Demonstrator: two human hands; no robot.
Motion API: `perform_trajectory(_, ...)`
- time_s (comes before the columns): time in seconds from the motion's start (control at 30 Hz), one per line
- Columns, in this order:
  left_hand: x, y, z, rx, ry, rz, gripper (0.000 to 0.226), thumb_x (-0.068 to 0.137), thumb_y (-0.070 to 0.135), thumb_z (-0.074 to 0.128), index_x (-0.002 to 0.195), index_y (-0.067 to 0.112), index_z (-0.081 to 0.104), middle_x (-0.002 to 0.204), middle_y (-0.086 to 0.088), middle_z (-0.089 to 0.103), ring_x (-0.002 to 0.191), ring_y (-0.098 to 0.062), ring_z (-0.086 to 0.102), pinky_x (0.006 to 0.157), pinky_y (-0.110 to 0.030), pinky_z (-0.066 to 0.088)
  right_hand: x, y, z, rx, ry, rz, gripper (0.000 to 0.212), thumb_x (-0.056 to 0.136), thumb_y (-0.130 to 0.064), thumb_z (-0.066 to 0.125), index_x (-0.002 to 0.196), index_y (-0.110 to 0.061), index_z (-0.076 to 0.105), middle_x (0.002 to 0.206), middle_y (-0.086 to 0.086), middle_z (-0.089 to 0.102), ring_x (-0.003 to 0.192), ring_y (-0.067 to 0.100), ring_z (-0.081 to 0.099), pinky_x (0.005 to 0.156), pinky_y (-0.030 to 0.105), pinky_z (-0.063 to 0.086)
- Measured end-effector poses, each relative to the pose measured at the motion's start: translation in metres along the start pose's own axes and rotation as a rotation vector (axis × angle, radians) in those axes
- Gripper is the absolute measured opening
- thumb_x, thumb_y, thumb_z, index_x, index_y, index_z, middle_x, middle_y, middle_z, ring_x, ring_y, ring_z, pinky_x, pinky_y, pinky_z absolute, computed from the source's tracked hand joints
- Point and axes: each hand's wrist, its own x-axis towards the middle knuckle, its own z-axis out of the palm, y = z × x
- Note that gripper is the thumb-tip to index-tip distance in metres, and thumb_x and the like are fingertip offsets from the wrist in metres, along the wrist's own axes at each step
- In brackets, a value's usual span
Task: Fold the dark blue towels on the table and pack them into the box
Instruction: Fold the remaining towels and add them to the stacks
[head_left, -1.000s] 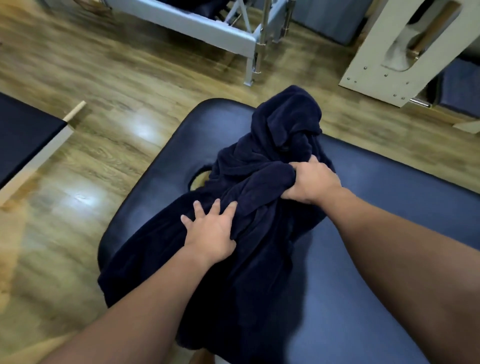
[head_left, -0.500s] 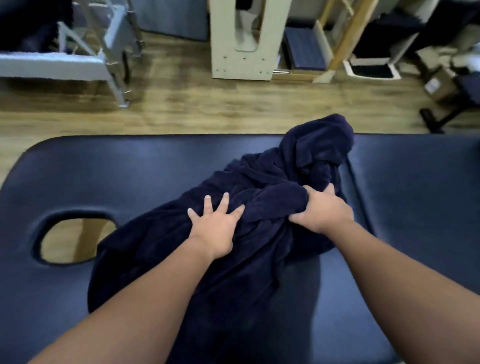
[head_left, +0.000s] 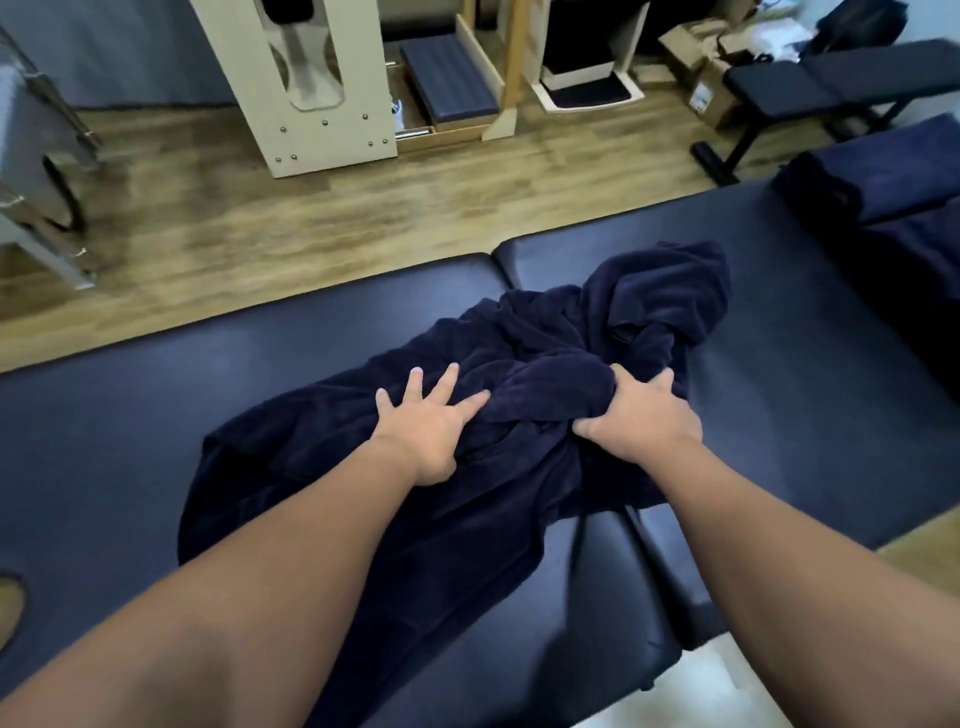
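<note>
Since the earlier frame only the view has swung right; both hands keep their places. Right hand clenches a bunched ridge of the crumpled dark blue terry towel on the padded navy vinyl table. Left hand, fingers spread, presses flat just left of that grip. Towel's long axis trails from the grip toward the near-left edge.

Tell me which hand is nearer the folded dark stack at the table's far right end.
Right. The right hand grips the towel on the side toward the stack; the left hand presses flat farther away.
</note>
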Motion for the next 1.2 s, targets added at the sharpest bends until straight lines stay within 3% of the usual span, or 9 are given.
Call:
perform_trajectory(0.17,-0.037,0.017,0.016,0.056,0.131,-0.058,0.100,0.091,0.009,0.060,0.160,0.030,-0.010,0.165,-0.018,-0.020,0.152,-0.044,-0.014,0.116,-0.074,0.000,-0.018,-0.002,0.006,0.037,0.009,-0.050,0.089,0.081,-0.061,0.065,0.148,-0.053,0.006,0.157,0.019,0.014,0.116,0.047,0.053,0.091,0.048,0.049)
perform_trajectory(0.27,-0.064,0.028,0.042,0.070,0.447,0.096,0.076,0.080,0.007,0.069,0.147,0.012,0.033,0.153,-0.025,0.022,0.145,-0.044,0.022,0.114,-0.060,0.028,-0.042,0.010,0.020,0.126,0.104,-0.133,0.112,0.083,-0.051,0.074,0.151,-0.051,-0.016,0.165,0.016,-0.006,0.114,0.046,0.058,0.085,0.045,0.049)
perform_trajectory(0.33,-0.079,0.031,0.054,0.054,0.595,0.207,0.045,0.079,0.012,0.069,0.120,0.012,0.052,0.126,-0.013,0.046,0.115,-0.035,0.048,0.091,-0.043,0.043,-0.061,0.024,0.033,0.181,0.205,-0.192,0.108,0.083,-0.039,0.077,0.155,-0.041,-0.003,0.162,0.010,0.007,0.103,0.043,0.062,0.077,0.041,0.048)
perform_trajectory(0.4,-0.093,0.036,0.057,-0.012,0.452,0.201,0.031,0.093,0.033,0.058,0.117,0.016,0.051,0.119,-0.006,0.049,0.110,-0.029,0.050,0.085,-0.038,0.043,-0.073,0.039,0.044,0.203,0.240,-0.229,0.084,0.084,-0.032,0.077,0.148,-0.026,0.023,0.148,0.009,0.027,0.100,0.039,0.061,0.075,0.038,0.044)
perform_trajectory(0.53,-0.120,0.050,0.073,0.014,0.157,0.045,0.066,0.085,0.062,0.061,0.129,0.015,0.047,0.126,-0.005,0.045,0.121,-0.027,0.041,0.090,-0.045,0.045,-0.084,0.062,0.053,-0.112,0.046,-0.357,0.065,0.082,-0.042,0.075,0.137,-0.023,0.044,0.138,-0.003,0.040,0.129,0.025,0.047,0.098,0.046,0.046)
perform_trajectory(0.63,-0.129,0.064,0.084,0.033,0.123,-0.046,0.060,0.087,0.036,0.069,0.134,0.010,0.043,0.129,-0.010,0.042,0.119,-0.030,0.044,0.088,-0.042,0.048,-0.080,0.074,0.050,-0.263,0.088,-0.440,0.071,0.084,-0.031,0.068,0.147,-0.029,0.033,0.143,-0.005,0.041,0.138,0.021,0.037,0.106,0.047,0.040)
perform_trajectory(0.8,-0.128,0.081,0.086,0.058,0.113,-0.234,0.051,0.087,-0.003,0.063,0.133,0.004,0.043,0.130,-0.016,0.047,0.119,-0.032,0.049,0.091,-0.039,0.051,-0.049,0.088,0.034,-0.360,0.091,-0.546,0.075,0.079,-0.032,0.065,0.142,-0.035,0.024,0.121,-0.004,0.050,0.123,0.024,0.047,0.106,0.047,0.038)
perform_trajectory(1.0,-0.136,0.115,0.099,0.033,0.100,-0.390,0.037,0.090,0.000,0.058,0.126,0.009,0.052,0.125,-0.012,0.056,0.113,-0.031,0.058,0.089,-0.039,0.052,-0.017,0.101,0.025,-0.516,0.169,-0.743,0.055,0.082,-0.009,0.054,0.129,-0.030,0.036,0.100,-0.003,0.055,0.103,0.023,0.054,0.086,0.038,0.043)
perform_trajectory(1.2,-0.168,0.142,0.121,-0.007,0.051,-0.459,0.028,0.095,0.005,0.051,0.119,0.017,0.058,0.121,-0.006,0.060,0.111,-0.031,0.062,0.089,-0.040,0.054,-0.032,0.128,0.022,-0.534,0.097,-0.791,0.049,0.081,-0.015,0.051,0.124,-0.034,0.035,0.095,-0.002,0.053,0.096,0.025,0.054,0.082,0.041,0.043)
